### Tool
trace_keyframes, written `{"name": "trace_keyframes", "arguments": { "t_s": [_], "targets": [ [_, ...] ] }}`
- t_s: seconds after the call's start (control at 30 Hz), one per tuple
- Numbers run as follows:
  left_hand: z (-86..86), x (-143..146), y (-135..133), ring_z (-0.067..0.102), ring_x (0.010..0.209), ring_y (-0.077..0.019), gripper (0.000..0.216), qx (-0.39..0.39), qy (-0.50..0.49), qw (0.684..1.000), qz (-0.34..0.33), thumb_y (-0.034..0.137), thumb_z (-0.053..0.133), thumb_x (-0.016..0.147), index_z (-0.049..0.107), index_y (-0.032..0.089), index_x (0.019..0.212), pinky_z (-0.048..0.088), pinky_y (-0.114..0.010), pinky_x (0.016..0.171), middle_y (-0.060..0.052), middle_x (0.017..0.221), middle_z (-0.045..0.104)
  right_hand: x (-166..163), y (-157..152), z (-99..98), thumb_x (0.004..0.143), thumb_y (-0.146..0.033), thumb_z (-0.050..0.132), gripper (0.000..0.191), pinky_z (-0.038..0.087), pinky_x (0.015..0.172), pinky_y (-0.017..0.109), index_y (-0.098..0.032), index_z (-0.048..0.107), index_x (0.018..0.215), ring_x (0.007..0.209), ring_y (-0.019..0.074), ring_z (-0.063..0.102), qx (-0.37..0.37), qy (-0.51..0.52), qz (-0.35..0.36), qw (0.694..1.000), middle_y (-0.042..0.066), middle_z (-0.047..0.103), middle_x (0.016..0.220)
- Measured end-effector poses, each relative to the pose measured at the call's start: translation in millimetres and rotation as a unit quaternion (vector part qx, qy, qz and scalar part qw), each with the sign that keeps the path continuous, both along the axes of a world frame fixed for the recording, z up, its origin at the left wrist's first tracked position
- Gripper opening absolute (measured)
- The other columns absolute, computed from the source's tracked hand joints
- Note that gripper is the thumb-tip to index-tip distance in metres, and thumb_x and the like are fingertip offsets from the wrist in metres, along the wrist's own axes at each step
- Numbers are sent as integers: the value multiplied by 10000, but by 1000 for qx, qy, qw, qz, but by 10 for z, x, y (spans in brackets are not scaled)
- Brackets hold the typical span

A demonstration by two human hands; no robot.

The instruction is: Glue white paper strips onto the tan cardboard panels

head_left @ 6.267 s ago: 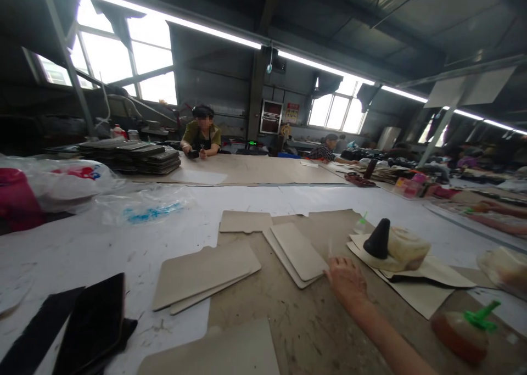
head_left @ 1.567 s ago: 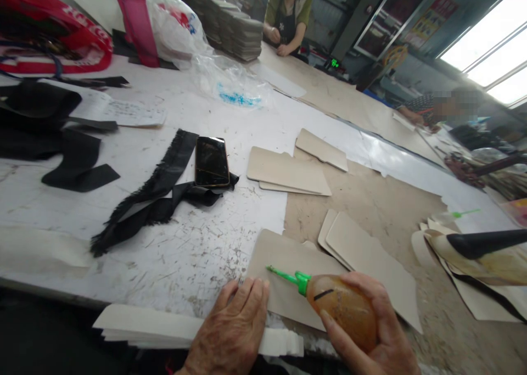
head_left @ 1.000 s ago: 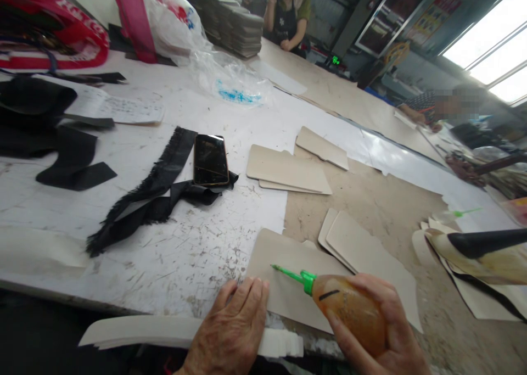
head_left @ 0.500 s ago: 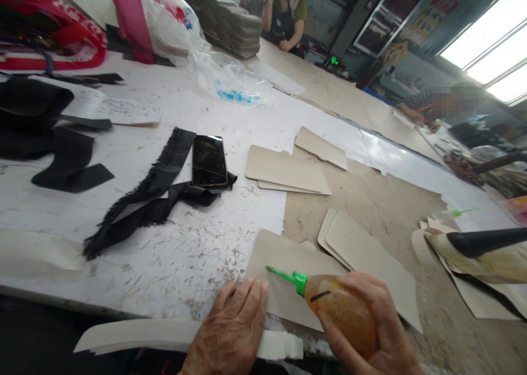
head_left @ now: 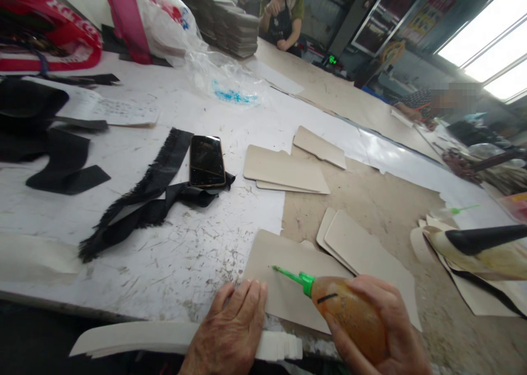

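Note:
My right hand point(head_left: 387, 336) grips an amber squeeze bottle point(head_left: 348, 315) with a green nozzle; the nozzle tip hovers just over a tan card panel point(head_left: 288, 270) at the table's near edge. My left hand point(head_left: 230, 336) lies flat, its fingers pressing the near left corner of that panel and resting over a stack of white strips point(head_left: 164, 339) at the table edge. More tan panels lie beyond: a pair point(head_left: 358, 243) to the right, another pair point(head_left: 284, 172) further back, and a single one point(head_left: 319, 147).
A phone point(head_left: 207, 161) lies on black fabric strips point(head_left: 140, 199) to the left. Red and clear plastic bags point(head_left: 173, 23) sit far left. A black-tipped bottle on cut pieces point(head_left: 481, 248) lies right. Two other people point(head_left: 282, 12) work at the far side.
Since 6.3 s ago, my view dropped to the near edge and my right hand took up the bottle. In the last second the nozzle shifted slightly over the panel; my left hand stayed.

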State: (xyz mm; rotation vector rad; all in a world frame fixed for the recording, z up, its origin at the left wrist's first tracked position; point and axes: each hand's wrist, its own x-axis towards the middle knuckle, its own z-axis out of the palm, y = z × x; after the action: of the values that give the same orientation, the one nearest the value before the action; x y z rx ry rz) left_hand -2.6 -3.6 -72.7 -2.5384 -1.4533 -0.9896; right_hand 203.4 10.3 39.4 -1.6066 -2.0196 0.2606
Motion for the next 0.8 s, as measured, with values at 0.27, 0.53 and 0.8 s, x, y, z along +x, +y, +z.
{"name": "trace_keyframes", "arguments": {
  "t_s": [0.27,0.53,0.8],
  "targets": [
    [40,13,1,486,1091,-212,390,-16,1,1000,4,163,227,969,557,67,1152,284,-403,981,-88,1111,621,-10,85,-21,842,-197,530,315,416,863,340,-202,440,1143,1036,218,462,21,-21,45,999,95,427,1110],
    [83,12,5,492,1084,-197,386,-25,-6,1000,7,151,222,970,557,78,1148,293,-392,969,-80,1101,625,-63,141,19,836,-181,534,321,457,814,361,-201,430,1138,1033,233,461,18,-45,70,996,112,417,1100],
    [68,19,3,503,1075,-199,372,-23,-17,1000,10,150,242,964,555,79,1153,298,-399,965,-84,1096,634,-101,127,52,831,-150,536,340,456,792,342,-198,421,1147,1028,234,456,11,-39,94,995,116,401,1103]
  ]
}}
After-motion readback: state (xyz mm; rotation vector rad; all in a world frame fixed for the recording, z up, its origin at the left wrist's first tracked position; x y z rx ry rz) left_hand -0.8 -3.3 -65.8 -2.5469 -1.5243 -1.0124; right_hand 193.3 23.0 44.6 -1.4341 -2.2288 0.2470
